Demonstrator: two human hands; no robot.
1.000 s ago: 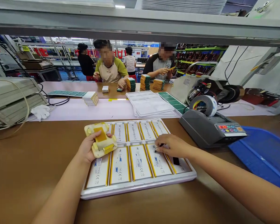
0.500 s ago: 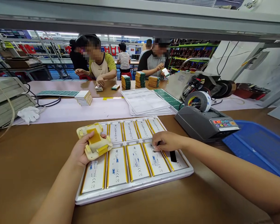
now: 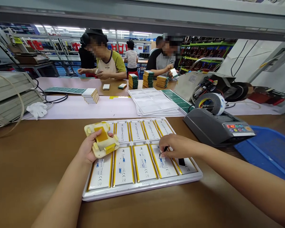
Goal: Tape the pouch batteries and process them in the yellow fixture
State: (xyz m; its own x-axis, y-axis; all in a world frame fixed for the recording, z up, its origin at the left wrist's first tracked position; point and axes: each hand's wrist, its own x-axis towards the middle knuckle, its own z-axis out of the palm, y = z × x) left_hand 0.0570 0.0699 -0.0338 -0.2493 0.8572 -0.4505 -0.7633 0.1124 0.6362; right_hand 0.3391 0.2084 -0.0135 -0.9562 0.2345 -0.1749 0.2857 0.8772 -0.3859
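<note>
Fairly bright, even white light covers the smooth brown tabletop (image 3: 26,164), and long white ceiling lamps (image 3: 71,28) glow well beyond its far edge. The wide grey metal beam (image 3: 142,17) overhead has a darker underside. A soft sheen lies toward the tabletop's near edge, where shadows are faint. On the flat white rectangular cells with gold edges (image 3: 123,167), large blue lettering reads clearly; smaller print is too soft. Wide-angle distortion stretches the blue plastic basket (image 3: 263,152) at the tabletop's right edge. The background is soft, and coarse pixel blocks mask two people's heads.
</note>
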